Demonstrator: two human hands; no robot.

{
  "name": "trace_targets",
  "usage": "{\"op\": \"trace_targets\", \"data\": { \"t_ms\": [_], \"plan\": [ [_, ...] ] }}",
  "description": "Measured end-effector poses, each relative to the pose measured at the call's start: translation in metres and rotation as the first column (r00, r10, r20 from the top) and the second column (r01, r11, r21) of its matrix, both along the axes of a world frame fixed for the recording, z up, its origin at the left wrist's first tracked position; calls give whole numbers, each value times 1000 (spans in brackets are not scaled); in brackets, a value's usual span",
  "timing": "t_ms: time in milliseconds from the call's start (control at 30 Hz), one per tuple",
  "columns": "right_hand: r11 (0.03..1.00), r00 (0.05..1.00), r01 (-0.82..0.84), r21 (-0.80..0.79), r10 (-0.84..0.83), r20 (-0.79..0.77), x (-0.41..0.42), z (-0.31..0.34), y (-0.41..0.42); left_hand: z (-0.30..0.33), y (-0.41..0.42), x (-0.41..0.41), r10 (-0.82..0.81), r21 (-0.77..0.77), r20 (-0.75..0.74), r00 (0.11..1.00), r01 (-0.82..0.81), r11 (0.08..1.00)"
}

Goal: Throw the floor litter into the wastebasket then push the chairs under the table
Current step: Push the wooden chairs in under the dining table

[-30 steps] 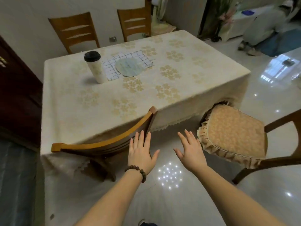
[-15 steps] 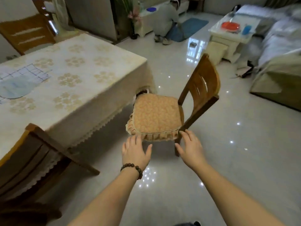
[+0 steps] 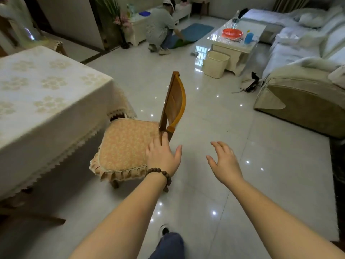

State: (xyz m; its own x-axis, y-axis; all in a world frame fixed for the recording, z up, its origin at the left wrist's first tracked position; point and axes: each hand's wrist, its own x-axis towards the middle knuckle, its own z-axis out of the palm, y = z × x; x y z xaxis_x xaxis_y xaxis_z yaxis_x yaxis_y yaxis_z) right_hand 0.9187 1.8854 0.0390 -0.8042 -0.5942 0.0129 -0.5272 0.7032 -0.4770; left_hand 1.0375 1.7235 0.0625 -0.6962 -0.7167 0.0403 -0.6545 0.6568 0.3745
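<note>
A wooden chair with an orange frilled cushion stands pulled out from the corner of the dining table, which wears a cream flowered cloth. My left hand, with a bead bracelet at the wrist, hovers open over the cushion's right rear corner, its fingertips near the base of the backrest. My right hand is open in the air to the right of the chair, over bare floor. A cream wastebasket stands far ahead beside the coffee table.
A person crouches at a blue mat in the background. The coffee table carries a red dish and a blue cup. A sofa fills the right side, with dark items on the floor by it. My foot shows below.
My view has swung right from the pushed-in chair and the table to the second chair. Both hands have moved forward, the left one now over the cushion's rear corner.
</note>
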Motion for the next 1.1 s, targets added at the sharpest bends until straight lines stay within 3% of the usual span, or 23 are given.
{"op": "trace_targets", "data": {
  "t_ms": [333, 533, 667, 800, 967, 1100],
  "plan": [
    [979, 972, -205, -11, 202, -122, -166, 8, -95, -15, -38, -159, 99, -46, -53, 994, -101, 994],
    [911, 901, -400, 99, 411, -141, -256, 19, -160, -29, -70, -223, 248, 134, 151, 957, -268, 954],
    [833, 823, -533, 148, 551, -137, -292, 19, -190, -36, -75, -238, 292, 144, 312, 904, -348, 926],
    [654, 643, -721, 229, 754, -134, -313, 12, -223, -40, -77, -243, 325, 126, 365, 873, -392, 911],
    [280, 222, -865, 416, 958, -182, -332, 5, -282, -42, -75, -247, 432, 21, 337, 836, -466, 885],
    [72, -9, -865, 497, 987, -158, -344, -2, -320, -42, -74, -254, 550, -31, 392, 737, -588, 809]
  ]
}}
